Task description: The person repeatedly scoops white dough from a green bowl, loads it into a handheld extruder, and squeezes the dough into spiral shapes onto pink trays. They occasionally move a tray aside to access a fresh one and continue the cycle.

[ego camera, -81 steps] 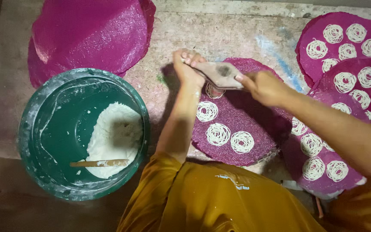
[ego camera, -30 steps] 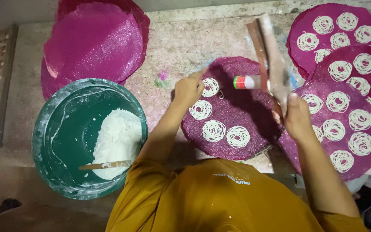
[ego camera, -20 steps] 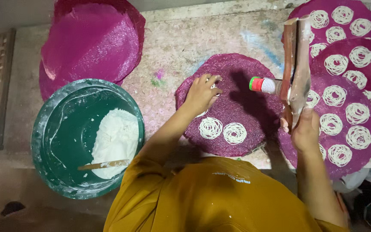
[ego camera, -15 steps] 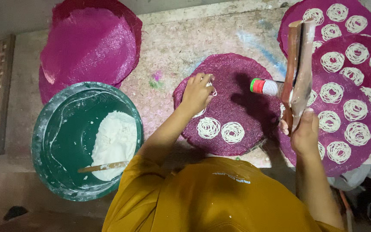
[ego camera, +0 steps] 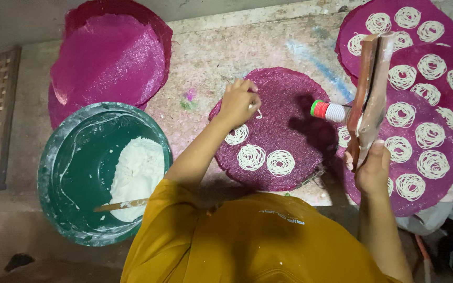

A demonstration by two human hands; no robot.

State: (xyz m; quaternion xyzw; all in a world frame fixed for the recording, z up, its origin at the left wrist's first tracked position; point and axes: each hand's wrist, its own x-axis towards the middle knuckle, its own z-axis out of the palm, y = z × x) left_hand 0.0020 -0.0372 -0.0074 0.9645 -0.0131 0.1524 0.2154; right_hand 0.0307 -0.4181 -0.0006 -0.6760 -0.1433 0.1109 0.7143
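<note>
Speckled stone desk (ego camera: 237, 47), mats spread. Left hand (ego camera: 238, 102) pinching dough strand on centre purple mat (ego camera: 289, 105), beside coils (ego camera: 251, 156). Right hand (ego camera: 371, 170) clamped on wooden press (ego camera: 370, 94), held upright. Risk: press dripping, smearing coils.

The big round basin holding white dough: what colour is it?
Green, streaked with white; the head view shows the big round basin best.

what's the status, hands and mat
Left hand on the middle purple mat, pinching a dough strand. Right hand gripping wooden press, upright, off the mat. Three dough coils laid. Nothing in the way.
</note>
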